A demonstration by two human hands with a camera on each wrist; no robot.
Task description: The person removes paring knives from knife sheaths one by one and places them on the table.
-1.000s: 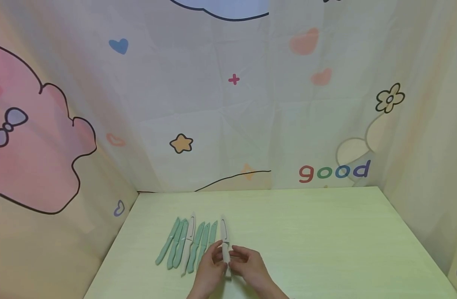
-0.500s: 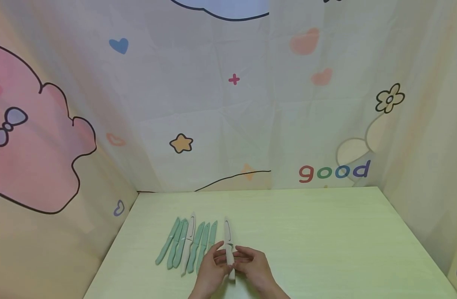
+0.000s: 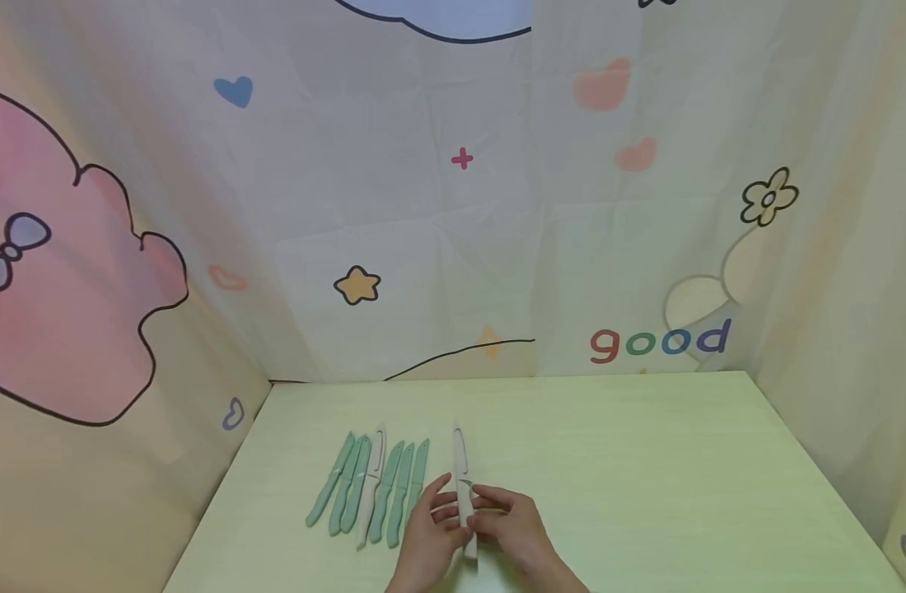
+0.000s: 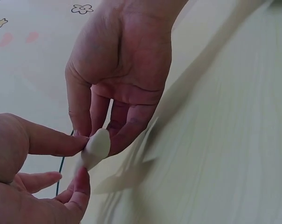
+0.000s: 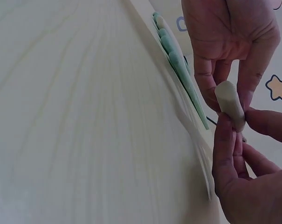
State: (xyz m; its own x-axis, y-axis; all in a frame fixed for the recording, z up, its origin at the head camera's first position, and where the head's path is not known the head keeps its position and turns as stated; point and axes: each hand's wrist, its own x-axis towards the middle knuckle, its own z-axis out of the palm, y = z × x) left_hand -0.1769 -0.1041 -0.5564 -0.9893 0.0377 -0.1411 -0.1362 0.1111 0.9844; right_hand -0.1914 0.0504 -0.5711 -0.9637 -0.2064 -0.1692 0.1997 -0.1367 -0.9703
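Observation:
A white-handled knife (image 3: pixel 464 504) is held between both hands near the table's front edge, its pale blade pointing away from me. My left hand (image 3: pixel 427 539) pinches the handle from the left with thumb and fingers. From the right, my right hand (image 3: pixel 518 527) pinches the same handle. The rounded handle end (image 4: pixel 99 145) shows between the fingertips in the left wrist view, and again as a handle butt (image 5: pixel 230 103) in the right wrist view. Fingers cover part of the handle.
Left of the hands lies a row of several mint-green knives (image 3: pixel 383 501), with one white knife (image 3: pixel 368 498) among them, tips pointing away. The light table (image 3: pixel 646 478) extends to the right. A printed curtain (image 3: pixel 438 206) stands behind and at both sides.
Both hands and the white knife have shifted slightly to the right, away from the row. The knife's tilt has changed a little. The row of knives lies as before.

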